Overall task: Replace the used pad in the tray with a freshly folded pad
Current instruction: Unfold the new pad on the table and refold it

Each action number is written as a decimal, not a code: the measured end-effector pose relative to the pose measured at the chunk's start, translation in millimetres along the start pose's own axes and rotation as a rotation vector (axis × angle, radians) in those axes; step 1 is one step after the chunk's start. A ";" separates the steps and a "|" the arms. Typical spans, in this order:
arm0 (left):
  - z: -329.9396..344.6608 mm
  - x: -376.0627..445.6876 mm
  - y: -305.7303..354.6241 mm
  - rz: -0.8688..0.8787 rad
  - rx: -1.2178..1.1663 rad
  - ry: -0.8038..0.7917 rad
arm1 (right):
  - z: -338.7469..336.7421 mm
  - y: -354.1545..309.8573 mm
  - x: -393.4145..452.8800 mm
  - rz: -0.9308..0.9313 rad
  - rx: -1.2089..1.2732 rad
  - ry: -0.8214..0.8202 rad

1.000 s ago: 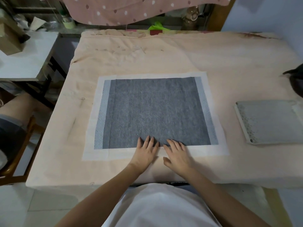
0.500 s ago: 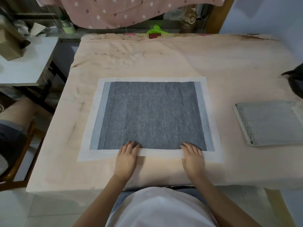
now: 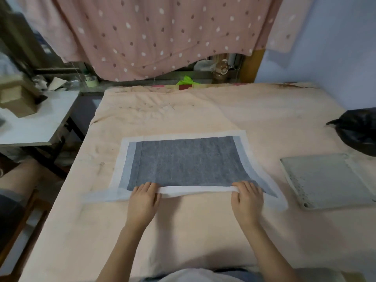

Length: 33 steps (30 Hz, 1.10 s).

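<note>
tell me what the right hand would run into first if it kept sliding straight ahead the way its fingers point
The right hand points away from the person, across the pad whose near edge it grips. Straight on, it would only cross the pad's grey face, then bare table cloth. The tray lies off to its right, out of line.

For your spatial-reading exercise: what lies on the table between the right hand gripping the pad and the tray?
In the head view, only the pad's own lifted right corner and bare peach table cover separate the right hand from the tray.
</note>
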State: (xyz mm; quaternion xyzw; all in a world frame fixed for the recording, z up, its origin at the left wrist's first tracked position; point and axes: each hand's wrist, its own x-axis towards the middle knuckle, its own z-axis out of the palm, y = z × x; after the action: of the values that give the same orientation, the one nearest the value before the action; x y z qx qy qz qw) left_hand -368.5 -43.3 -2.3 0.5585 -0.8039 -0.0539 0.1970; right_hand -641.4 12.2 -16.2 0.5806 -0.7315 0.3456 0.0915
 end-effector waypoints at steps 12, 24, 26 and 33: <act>-177.9 78.9 40.7 0.403 -0.061 0.420 | -145.7 -50.2 143.9 -0.209 -0.017 0.361; -137.9 249.6 6.6 0.271 0.378 0.008 | -51.7 -34.9 280.9 -0.223 -0.293 -0.161; -105.2 261.0 -9.0 0.262 0.406 -0.104 | -19.4 -23.0 278.0 -0.213 -0.294 -0.298; 4.9 255.4 -54.1 0.129 0.327 -0.297 | 69.5 20.3 240.9 -0.206 -0.387 -0.683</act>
State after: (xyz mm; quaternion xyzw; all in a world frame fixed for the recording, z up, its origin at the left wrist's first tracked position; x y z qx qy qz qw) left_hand -399.1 -298.7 42.2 0.5164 -0.8562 0.0082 -0.0133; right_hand -715.8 -217.9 52.9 0.7045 -0.7092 -0.0222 -0.0151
